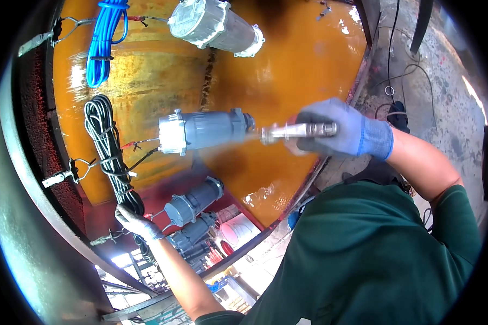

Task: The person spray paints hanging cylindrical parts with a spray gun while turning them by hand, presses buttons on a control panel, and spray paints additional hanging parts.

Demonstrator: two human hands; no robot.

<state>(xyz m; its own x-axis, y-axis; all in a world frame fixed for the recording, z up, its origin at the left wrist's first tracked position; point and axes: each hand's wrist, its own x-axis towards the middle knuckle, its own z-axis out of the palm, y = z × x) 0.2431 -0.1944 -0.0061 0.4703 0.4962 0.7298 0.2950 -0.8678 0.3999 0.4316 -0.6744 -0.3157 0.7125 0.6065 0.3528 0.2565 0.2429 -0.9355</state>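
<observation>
My right hand (339,124), in a blue-grey glove and blurred by motion, is closed around a metal spray gun (298,131). The gun's nozzle faces the end of a grey cylindrical motor or pump body (214,130), a short way apart from it, and pale mist shows below the body. The body hangs sideways, its shiny left end wired to a black cable coil (104,135). At that coil's lower end my gloved left hand (138,222) is closed on the loops; its fingertips are partly hidden.
A silvery cylinder body (217,27) and a blue cable coil (106,43) hang farther up. Several grey cylinder bodies (195,200) hang lower down, near a pinkish-white bucket (238,230). Behind stands an orange-coated panel (287,65); a dark cable (393,49) crosses the concrete floor.
</observation>
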